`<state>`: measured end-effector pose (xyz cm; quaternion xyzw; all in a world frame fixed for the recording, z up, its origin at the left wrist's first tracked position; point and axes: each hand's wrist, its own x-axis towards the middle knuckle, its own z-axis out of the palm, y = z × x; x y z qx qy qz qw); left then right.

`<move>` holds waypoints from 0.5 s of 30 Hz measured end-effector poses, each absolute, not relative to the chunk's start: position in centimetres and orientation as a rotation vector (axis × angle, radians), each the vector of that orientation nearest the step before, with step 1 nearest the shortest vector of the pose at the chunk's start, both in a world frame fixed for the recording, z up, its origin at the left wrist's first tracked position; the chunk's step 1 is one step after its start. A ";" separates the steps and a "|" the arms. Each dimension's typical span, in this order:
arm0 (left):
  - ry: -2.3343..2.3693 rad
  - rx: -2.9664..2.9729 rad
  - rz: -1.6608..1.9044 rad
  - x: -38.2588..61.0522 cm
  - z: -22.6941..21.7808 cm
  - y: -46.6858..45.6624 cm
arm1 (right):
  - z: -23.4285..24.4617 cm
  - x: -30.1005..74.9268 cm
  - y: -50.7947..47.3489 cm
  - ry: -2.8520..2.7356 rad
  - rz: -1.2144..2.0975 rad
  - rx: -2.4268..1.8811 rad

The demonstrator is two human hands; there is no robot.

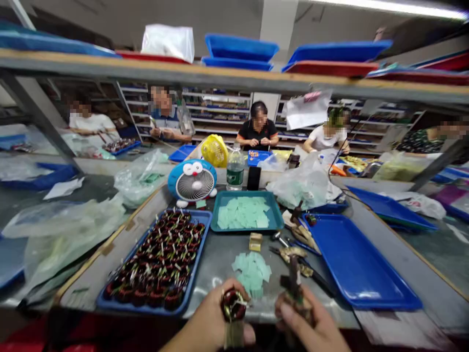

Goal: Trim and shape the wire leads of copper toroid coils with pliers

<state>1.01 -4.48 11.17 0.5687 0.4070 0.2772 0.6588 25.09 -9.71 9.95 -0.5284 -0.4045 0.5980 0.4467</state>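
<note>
At the table's near edge, my left hand (214, 318) is closed around a small dark red ring-shaped piece (233, 304) with pale and greenish strands. A dull olive strip shows below that piece. Just to its right, my right hand (311, 318) grips a dark hand tool (293, 283) that points upward; blur hides its exact kind. Between and beyond the hands lies a loose pile of pale green paper slips (252, 270). Many similar dark red pieces fill a blue tray (209, 230) on the left.
A teal tray (278, 222) holds more green slips, with a small box (255, 241) before it. Pliers (315, 274) and other tools lie beside a blue tray (361, 264) on the right. A fan (194, 181) and bottle (235, 171) stand behind. Several people sit across.
</note>
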 end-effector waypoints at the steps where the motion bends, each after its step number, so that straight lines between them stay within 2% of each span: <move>1: 0.929 1.300 0.608 0.8 11.9 -4.8 | 9.6 26.3 -10.2 -1.022 1.477 -1.399; 5: 0.984 1.375 0.462 0.6 13.4 -5.0 | 8.9 28.9 -11.9 -1.448 1.261 -1.731; 9: 0.958 1.418 0.434 1.0 13.2 -5.2 | 9.6 27.9 -13.2 -2.014 0.853 -1.601; 12: 0.909 1.349 0.497 1.2 12.9 -5.4 | 10.3 27.1 -13.4 -2.146 0.471 -1.526; 15: 0.950 1.405 0.552 1.2 12.8 -5.6 | 11.0 26.7 -13.4 -2.216 0.329 -1.466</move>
